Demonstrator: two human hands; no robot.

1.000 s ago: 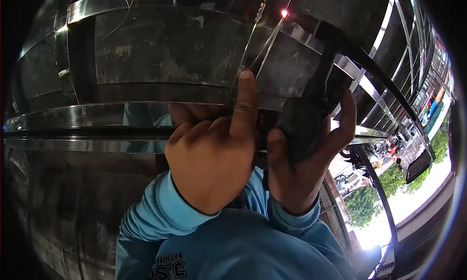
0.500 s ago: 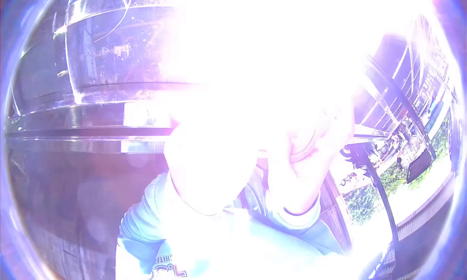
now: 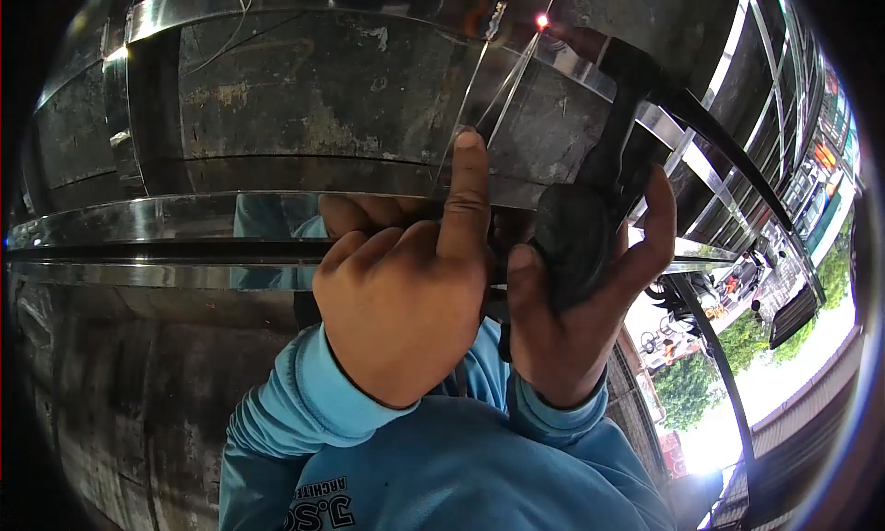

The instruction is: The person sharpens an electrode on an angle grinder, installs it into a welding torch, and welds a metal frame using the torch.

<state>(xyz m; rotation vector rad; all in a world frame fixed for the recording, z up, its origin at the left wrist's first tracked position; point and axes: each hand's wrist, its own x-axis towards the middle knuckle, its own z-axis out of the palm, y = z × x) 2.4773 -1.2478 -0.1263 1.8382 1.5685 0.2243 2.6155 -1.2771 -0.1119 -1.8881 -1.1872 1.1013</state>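
Note:
My right hand (image 3: 581,324) grips a black welding torch (image 3: 576,241), thumb on one side and a finger up along the other. The torch's head bends left at the top, its tip near a small glowing red spot (image 3: 542,20) on shiny metal. My left hand (image 3: 401,300) lies over a polished steel bar (image 3: 166,229), most fingers curled down against it, their tips hidden. Its index finger stretches forward, the tip by the thin bright edges of a steel piece (image 3: 493,93) that runs up toward the glow.
A dark, scuffed surface (image 3: 304,88) lies behind the steel. Another polished crosspiece (image 3: 184,10) spans the top left. A black cable (image 3: 737,153) curves down from the torch on the right. Steel bars, greenery (image 3: 687,388) and bright daylight show at the far right.
White glare that washed out the middle of the view has gone, leaving a red glowing spot at the torch's tip. Both hands stay in about the same place.

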